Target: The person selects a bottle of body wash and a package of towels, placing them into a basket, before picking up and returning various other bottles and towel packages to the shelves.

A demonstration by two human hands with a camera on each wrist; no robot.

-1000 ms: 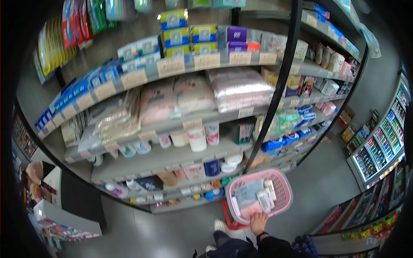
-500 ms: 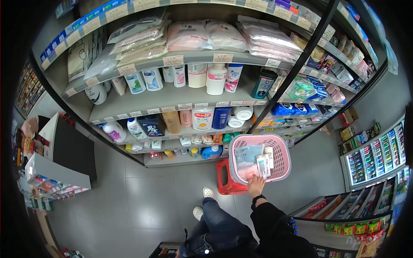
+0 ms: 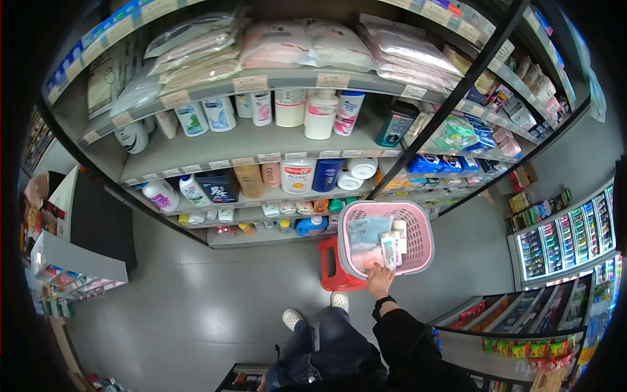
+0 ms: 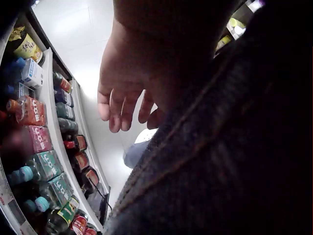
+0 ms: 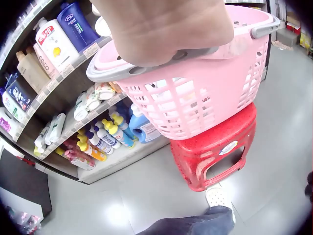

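Note:
My right hand is at the near rim of a pink shopping basket, its fingertips over the rim beside a pink package. In the right wrist view the heel of that hand covers part of the grey-edged rim, and its fingers are hidden. Inside the basket lie a light blue package, a slim white pack and a white bottle. The basket stands on a red stool. My left hand hangs beside the jeans, fingers loose and holding nothing.
Shelves behind the basket carry body-wash bottles, pump bottles and bagged textiles. A drinks shelf runs along the left hand's side. A snack rack stands at right, and a black-sided counter at left.
The head view has tilted down, bringing the floor, legs and lower shelves into sight. In the basket, the slim white pack stands straighter than before; the right hand has stayed at the near rim.

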